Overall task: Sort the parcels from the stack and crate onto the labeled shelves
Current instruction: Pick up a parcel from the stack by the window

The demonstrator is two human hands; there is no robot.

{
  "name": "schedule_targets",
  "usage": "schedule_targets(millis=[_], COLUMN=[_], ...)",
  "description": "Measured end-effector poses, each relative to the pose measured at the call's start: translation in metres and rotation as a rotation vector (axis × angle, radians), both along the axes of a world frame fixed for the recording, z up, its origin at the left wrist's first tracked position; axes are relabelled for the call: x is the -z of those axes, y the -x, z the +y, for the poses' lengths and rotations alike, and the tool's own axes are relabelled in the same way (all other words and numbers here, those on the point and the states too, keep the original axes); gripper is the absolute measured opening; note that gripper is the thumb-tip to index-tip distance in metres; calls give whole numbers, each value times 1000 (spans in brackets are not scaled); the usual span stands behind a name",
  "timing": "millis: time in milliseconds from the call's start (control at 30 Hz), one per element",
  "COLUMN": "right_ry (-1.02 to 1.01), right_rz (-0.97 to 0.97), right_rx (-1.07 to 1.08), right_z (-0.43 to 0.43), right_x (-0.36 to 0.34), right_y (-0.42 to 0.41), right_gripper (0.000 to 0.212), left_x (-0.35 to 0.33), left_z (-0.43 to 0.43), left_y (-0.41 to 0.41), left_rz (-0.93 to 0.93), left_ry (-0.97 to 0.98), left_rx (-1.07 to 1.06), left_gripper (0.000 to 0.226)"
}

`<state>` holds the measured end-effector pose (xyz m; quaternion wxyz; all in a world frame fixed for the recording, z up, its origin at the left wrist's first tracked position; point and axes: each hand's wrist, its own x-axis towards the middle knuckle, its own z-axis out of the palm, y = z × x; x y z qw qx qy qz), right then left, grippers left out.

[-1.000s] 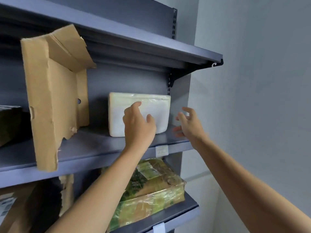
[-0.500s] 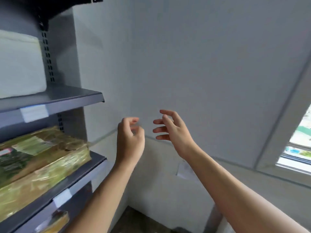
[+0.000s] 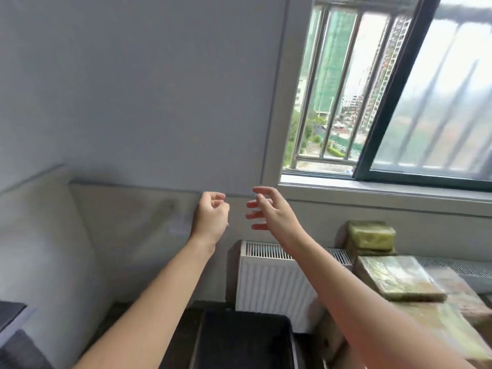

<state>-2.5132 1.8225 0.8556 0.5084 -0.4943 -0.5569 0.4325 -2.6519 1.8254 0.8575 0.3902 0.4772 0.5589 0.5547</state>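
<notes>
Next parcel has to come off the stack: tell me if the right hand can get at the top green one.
Probably yes. The right hand is open and empty, and the top green parcel sits exposed by the window, nothing between them.

Plastic-wrapped greenish-brown parcels (image 3: 399,280) stacked right of the white radiator (image 3: 269,278), flat, overlapping; one smaller green parcel (image 3: 371,237) on its edge behind them. Black crate (image 3: 245,339) just below the radiator.
</notes>
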Motion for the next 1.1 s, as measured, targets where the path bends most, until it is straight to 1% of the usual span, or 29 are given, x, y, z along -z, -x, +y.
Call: schedule_targets(millis=[167, 367, 533, 767, 967, 1100], right_ry=[52, 98, 127, 200, 275, 327], right_rz=[-54, -38, -50, -103, -109, -150], right_rx=[109, 250, 341, 469, 545, 570], right_z=[-33, -41, -25, 28, 76, 99], right_x=[27, 44, 59, 73, 93, 115], right_y=[-113, -211, -269, -338, -378, -407], right_gripper=[18, 17, 16, 17, 21, 23], left_x=[20, 33, 45, 71, 107, 135], left_z=[-15, -10, 24, 104, 162, 186], left_y=[-108, -197, -254, -328, -371, -397], left_rz=[-4, 36, 49, 16, 49, 65], left_ry=[74, 115, 132, 197, 265, 335], left_rx=[102, 216, 293, 401, 481, 509], left_gripper=[17, 18, 19, 21, 20, 22])
